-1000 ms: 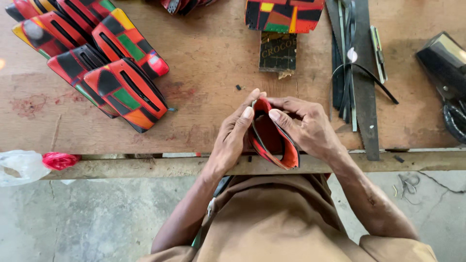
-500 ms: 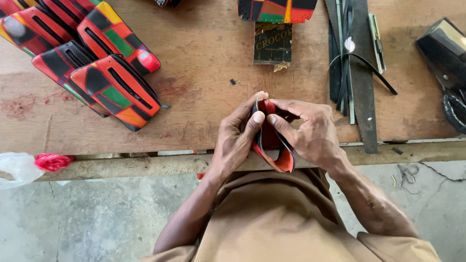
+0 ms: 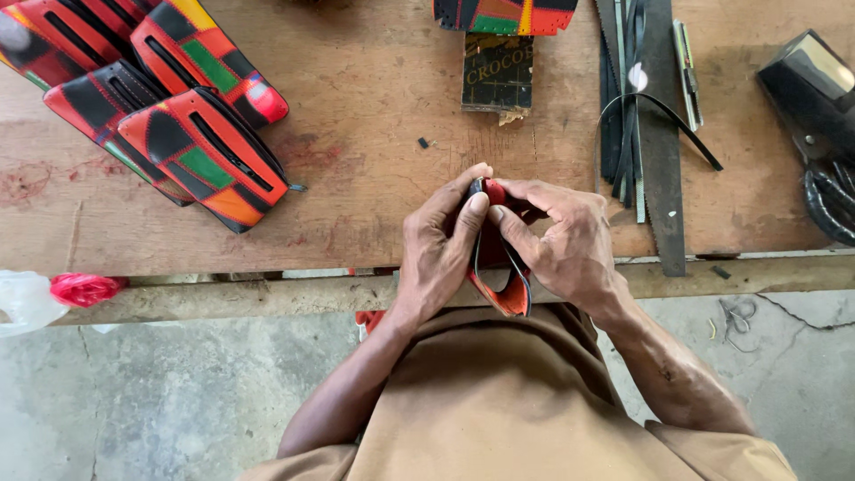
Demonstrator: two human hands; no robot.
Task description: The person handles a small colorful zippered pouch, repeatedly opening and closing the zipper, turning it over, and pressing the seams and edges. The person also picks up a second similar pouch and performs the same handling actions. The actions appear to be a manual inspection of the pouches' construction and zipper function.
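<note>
Gripping one red-and-black pouch (image 3: 499, 267) between them, the two hands, left (image 3: 441, 254) and right (image 3: 565, 245), work near four finished pouches (image 3: 205, 156).

hands (image 3: 499, 245) closer together, pouch (image 3: 499, 267) folded tighter

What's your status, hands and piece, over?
Left hand and right hand both pinch the red leather piece at the workbench edge. Finished pouches lie apart, upper left. Nothing in the way.

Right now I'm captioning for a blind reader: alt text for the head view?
Two hands, left and right, pinch a red and black pouch piece at a wooden bench edge. Finished patchwork pouches lie upper left, black strips upper right.
</note>
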